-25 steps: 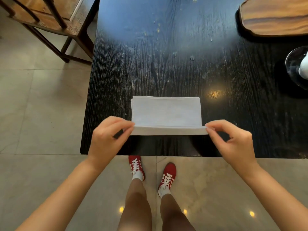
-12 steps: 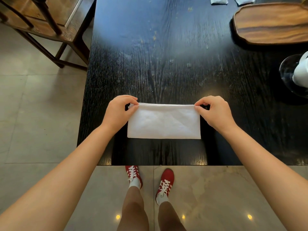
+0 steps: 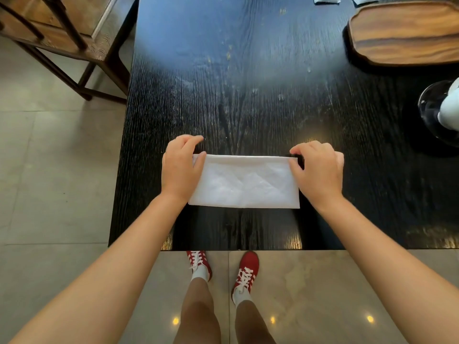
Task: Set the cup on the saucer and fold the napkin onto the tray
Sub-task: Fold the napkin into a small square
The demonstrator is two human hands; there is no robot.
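Both hands sit at the far corners of the napkin point(image 3: 244, 182): the left hand point(image 3: 180, 167) with its thumb laid across the far left corner and its fingers curled over beyond the edge, the right hand point(image 3: 318, 170) with thumb and fingertips pinched at the far right corner. Gripping the two ends of the same edge looks meant to keep that edge straight and lined up with the layer beneath, so the fold lies square. Between the hands the napkin rests flat on the dark table point(image 3: 248, 95) as a long white rectangle, its near edge just inside the table's front edge, where both arms reach it comfortably.

Well beyond the right hand, at the far right corner, lies the wooden tray point(image 3: 407, 33), bare on the part that shows; the napkin has not yet gone there. Out to the right of the right hand, near the frame edge, a white cup point(image 3: 450, 105) stands on a dark glassy saucer point(image 3: 429, 105), so that part seems done.
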